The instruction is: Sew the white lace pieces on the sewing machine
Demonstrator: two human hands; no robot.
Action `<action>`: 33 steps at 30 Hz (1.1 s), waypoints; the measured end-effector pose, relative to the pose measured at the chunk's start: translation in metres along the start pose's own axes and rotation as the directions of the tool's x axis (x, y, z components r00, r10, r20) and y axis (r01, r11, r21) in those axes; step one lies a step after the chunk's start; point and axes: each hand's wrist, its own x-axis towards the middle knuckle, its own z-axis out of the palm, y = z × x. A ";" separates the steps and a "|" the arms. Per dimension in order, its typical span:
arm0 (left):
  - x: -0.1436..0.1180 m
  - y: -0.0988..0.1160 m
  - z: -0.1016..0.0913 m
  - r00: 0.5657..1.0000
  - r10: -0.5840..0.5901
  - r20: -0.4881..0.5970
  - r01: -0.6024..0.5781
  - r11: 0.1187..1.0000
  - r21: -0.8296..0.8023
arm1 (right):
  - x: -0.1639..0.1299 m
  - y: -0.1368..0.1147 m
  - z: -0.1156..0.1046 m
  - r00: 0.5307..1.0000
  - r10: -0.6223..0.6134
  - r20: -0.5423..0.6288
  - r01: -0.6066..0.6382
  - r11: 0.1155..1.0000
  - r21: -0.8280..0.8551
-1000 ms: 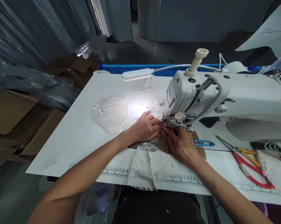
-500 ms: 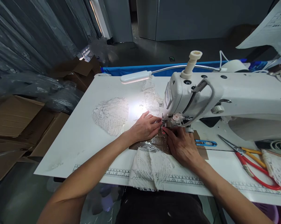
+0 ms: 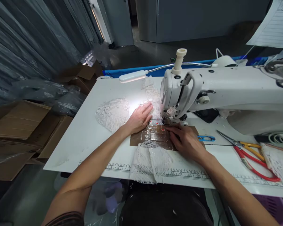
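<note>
A white sewing machine (image 3: 216, 91) stands on a white table (image 3: 85, 138). My left hand (image 3: 138, 117) lies flat, fingers spread, on white lace (image 3: 153, 97) just left of the needle. My right hand (image 3: 187, 141) presses fingertips on a brown taped plate (image 3: 155, 138) in front of the presser foot. A white lace piece (image 3: 150, 160) runs from that plate toward me and hangs over the table's front edge.
More lace (image 3: 113, 113) lies on the table at left under a gooseneck lamp (image 3: 132, 76). Blue thread snips (image 3: 206, 138) and red-handled scissors (image 3: 254, 157) lie to the right of my right hand. Cardboard boxes (image 3: 21, 125) stand left of the table. A printed ruler (image 3: 188, 175) lines the front edge.
My left hand slid away from the needle, back and leftward, and flattened on the lace. My right hand drew slightly back from the presser foot. The view shifted right.
</note>
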 end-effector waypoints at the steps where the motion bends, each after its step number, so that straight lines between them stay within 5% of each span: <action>1: -0.001 0.001 -0.006 1.000 -0.014 -0.023 0.014 1.000 -0.014 | 0.000 0.000 -0.002 1.000 -0.006 -0.005 0.006 1.000 0.011; 4: -0.014 0.024 -0.034 0.995 -0.098 0.011 0.099 0.994 -0.049 | -0.007 -0.001 -0.011 0.999 -0.041 -0.028 0.042 0.998 0.051; 7: -0.042 0.066 -0.058 0.958 -0.170 0.230 0.198 0.975 -0.104 | -0.022 -0.006 -0.021 0.992 -0.114 -0.047 0.119 0.987 0.109; 9: -0.060 0.092 -0.062 0.915 -0.194 0.353 0.231 0.971 -0.066 | -0.036 -0.013 -0.023 0.980 -0.193 -0.038 0.197 0.969 0.152; 12: -0.075 0.110 -0.049 0.913 -0.255 0.318 0.235 0.967 0.103 | -0.051 -0.026 -0.017 0.949 -0.313 0.021 0.306 0.937 0.168; 18: -0.043 0.066 -0.022 0.985 -0.030 0.173 0.030 1.000 0.008 | -0.054 -0.037 -0.005 0.951 -0.303 0.064 0.301 0.953 0.034; 23: -0.021 0.030 -0.024 0.989 0.126 0.072 -0.117 0.987 -0.113 | -0.055 -0.005 -0.018 0.970 -0.239 -0.054 0.239 0.971 0.002; 28: -0.030 0.043 -0.014 0.981 0.162 -0.103 -0.174 0.978 -0.118 | -0.062 0.044 -0.027 0.991 -0.050 -0.121 0.033 0.990 -0.137; 33: -0.032 0.061 0.002 0.963 0.268 -0.041 -0.269 0.932 -0.241 | -0.054 0.045 -0.032 0.982 0.012 -0.190 -0.047 0.982 -0.182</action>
